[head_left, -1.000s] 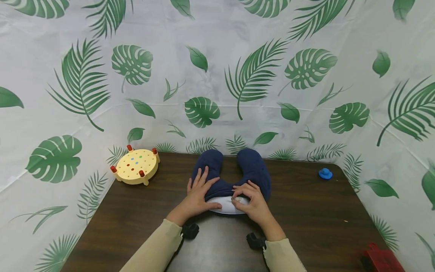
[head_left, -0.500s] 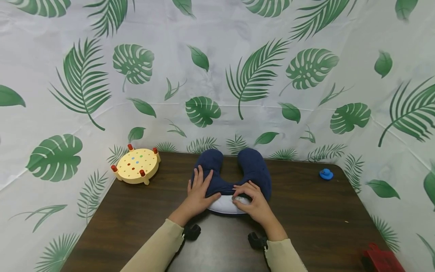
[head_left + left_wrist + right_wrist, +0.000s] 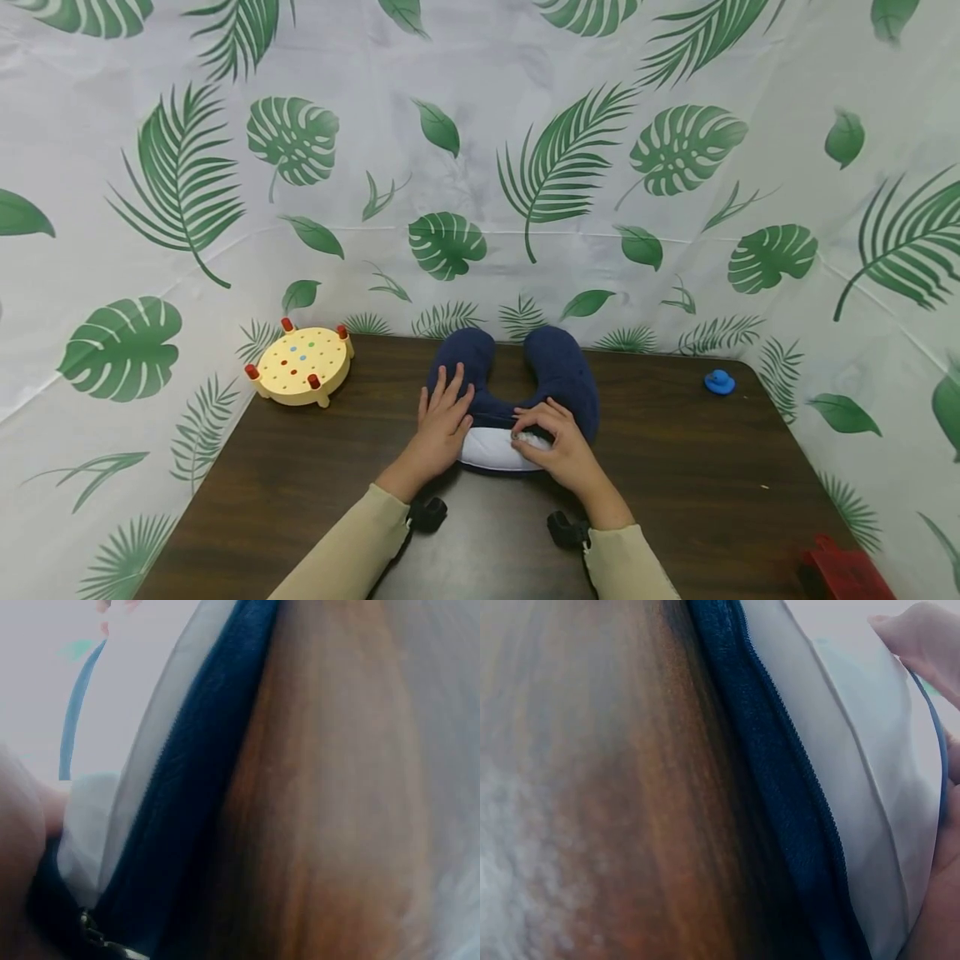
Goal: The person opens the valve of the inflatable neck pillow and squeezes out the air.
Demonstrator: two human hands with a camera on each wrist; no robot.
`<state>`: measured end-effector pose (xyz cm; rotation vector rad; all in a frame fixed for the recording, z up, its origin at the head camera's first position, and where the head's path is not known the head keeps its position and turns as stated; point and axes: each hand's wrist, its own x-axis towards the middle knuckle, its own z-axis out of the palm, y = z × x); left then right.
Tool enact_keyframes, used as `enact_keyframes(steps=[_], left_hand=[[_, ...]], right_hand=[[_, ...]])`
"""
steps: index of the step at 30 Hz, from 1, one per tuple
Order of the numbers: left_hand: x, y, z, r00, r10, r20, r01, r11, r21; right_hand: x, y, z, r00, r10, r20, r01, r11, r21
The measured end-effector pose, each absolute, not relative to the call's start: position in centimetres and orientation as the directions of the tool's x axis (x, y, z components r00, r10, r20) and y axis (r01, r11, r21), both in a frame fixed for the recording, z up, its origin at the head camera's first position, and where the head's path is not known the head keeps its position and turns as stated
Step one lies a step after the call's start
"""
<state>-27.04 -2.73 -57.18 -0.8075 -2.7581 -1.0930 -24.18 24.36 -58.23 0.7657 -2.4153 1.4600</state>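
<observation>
A navy U-shaped neck pillow (image 3: 558, 371) lies on the dark wooden table (image 3: 675, 467), its arms pointing away from me. At its near edge the cover is open and a white inner cushion (image 3: 487, 452) shows. My left hand (image 3: 444, 417) lies flat on the pillow's left arm with straight fingers. My right hand (image 3: 558, 446) has curled fingers that pinch the cover's open edge over the white cushion. The left wrist view shows the navy cover's zip edge (image 3: 187, 825) against the white cushion (image 3: 94, 825). The right wrist view shows the zip edge (image 3: 780, 787), the white cushion (image 3: 862, 810) and a fingertip (image 3: 922, 637).
A round yellow peg board (image 3: 302, 364) with red pegs stands at the table's far left corner. A small blue object (image 3: 719, 382) lies at the far right. A red object (image 3: 840, 571) sits at the near right corner. Leaf-print sheeting (image 3: 480, 167) walls the table on three sides.
My left thumb has come off the white cushion and the left hand has slid a little farther up the pillow's left arm. The right hand has stayed in place.
</observation>
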Motion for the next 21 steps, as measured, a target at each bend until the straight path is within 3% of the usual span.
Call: enact_keyframes(steps=[11,21], left_hand=[[-27.29,-2.75,-57.08,-0.854,0.461,0.243,0.498,0.587,0.638],[-27.46,-3.61,-57.12,-0.853,0.505,0.133,0.438,0.553,0.709]], right_hand=[[-24.14,24.31,-58.15,-0.85,-0.32,0.419,-0.519,0.366,-0.772],[-24.02,24.51,-58.05,-0.859,-0.309,0.409,-0.505,0.373,-0.778]])
